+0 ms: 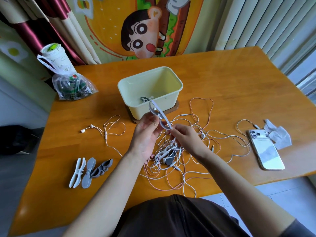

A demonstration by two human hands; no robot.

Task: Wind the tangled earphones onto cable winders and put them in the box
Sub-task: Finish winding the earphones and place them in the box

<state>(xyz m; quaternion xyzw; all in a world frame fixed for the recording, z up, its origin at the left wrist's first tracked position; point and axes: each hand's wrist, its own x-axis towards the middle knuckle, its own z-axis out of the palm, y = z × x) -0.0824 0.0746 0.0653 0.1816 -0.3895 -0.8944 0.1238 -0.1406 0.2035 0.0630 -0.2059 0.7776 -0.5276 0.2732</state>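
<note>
I have one cable winder [159,115] lifted in the middle of the frame, just in front of the box [140,110]. My left hand [145,139] pinches it near its middle, thumb on the near face. My right hand [184,139] pinches its lower tip between finger and thumb. Both hands are closed on it, and as far as I can tell neither holds any cord yet.

The winder looks like thin soft rubber or silicone: light and bendy, with scooped wings. I judge it will flex if I pull a cord tight, so it is better to grip it at the narrow waist and leave the wings free to take the turns.

The earphones [177,168] lie in a loose tangle on the counter [222,79] right below my hands. White and pink cords cross many times, and one earbud [83,131] trails off toward the left of the frame. The cords are thin, limp and light. They will snag rather than slide, and the joints at buds and plugs are the weak places. I would take a cord near a bud or plug and draw it out slowly, never yank a loop.

One wound bundle [144,99] seems to sit in the box already. Spare winders [90,171] lie at the lower left, and a phone [266,151] at the right.
</note>
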